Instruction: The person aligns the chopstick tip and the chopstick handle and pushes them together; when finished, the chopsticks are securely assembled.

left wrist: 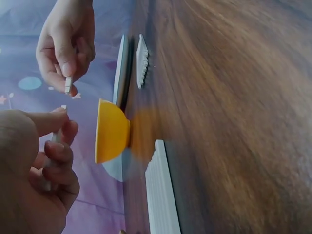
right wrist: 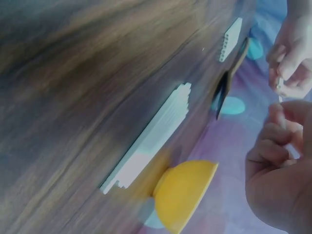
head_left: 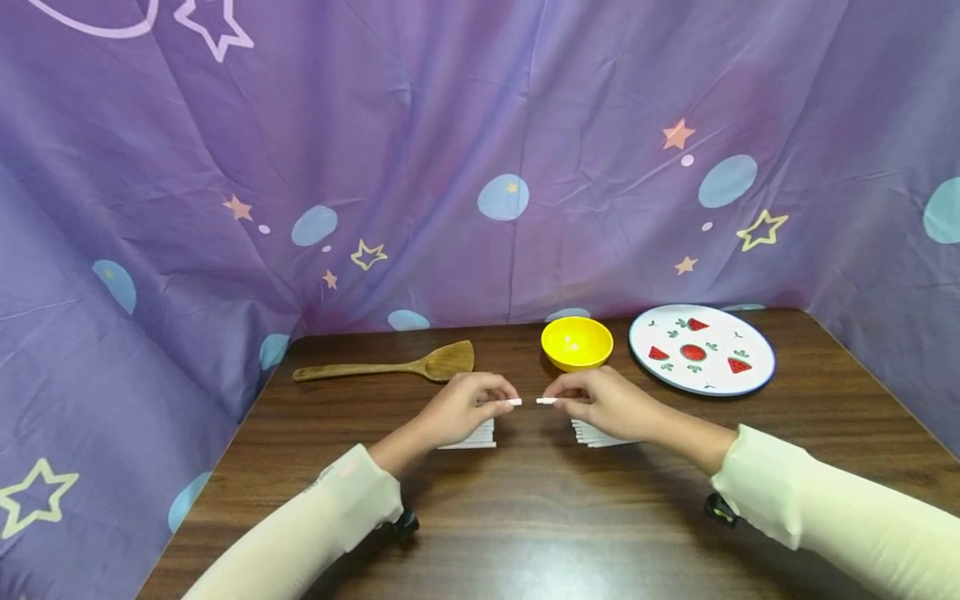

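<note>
My left hand (head_left: 461, 410) pinches a thin white stick (head_left: 514, 402) between thumb and fingertips. Across from it, my right hand (head_left: 606, 402) pinches another white stick (head_left: 545, 401). The ends of the two sticks point toward each other, with a small gap between them in the head view. Both hands are raised above the table, as the left wrist view shows. Below the left hand lies a row of white sticks (head_left: 480, 437), partly hidden by it. A second row of white sticks (right wrist: 151, 139) lies below the right hand, side by side on the wood.
A yellow bowl (head_left: 577, 343) stands just behind the right hand. At the back right is a white plate (head_left: 705, 379) with watermelon pictures. A wooden spatula (head_left: 382, 368) lies at the back left of the brown table (head_left: 525, 533). A purple curtain (head_left: 450, 125) hangs behind.
</note>
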Demonstrator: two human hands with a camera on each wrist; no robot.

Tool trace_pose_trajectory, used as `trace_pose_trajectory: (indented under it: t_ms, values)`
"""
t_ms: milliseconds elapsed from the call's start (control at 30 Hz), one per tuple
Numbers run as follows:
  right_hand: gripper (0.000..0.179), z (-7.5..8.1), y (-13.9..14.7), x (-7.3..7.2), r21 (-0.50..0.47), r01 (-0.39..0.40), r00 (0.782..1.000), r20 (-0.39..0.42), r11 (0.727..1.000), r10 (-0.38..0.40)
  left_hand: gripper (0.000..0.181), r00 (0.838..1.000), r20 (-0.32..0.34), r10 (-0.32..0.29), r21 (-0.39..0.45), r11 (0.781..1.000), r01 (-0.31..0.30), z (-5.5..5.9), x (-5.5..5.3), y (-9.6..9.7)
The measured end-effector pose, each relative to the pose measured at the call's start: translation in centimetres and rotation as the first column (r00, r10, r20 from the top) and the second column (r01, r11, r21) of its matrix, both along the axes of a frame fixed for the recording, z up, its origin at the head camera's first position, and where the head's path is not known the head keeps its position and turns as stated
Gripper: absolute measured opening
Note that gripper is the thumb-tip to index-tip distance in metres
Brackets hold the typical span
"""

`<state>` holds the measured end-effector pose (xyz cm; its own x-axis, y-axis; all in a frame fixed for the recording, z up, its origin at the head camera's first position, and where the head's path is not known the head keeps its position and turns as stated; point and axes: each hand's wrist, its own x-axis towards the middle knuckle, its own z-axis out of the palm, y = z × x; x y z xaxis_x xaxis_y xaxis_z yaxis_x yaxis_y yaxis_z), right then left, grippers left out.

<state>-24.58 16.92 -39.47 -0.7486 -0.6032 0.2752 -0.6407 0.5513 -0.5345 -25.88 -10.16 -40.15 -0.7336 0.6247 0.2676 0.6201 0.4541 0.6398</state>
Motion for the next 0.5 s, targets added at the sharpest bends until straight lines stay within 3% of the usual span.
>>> trace_pose_trajectory:
  t_ms: [500]
  values:
    - [0.014, 0.5, -0.9, 1.9, -0.080, 0.006, 0.996, -0.089, 0.997, -0.014, 0.013, 0.988, 0.143, -0.053, 0.216, 0.976, 0.021, 0.9, 0.9, 0.4]
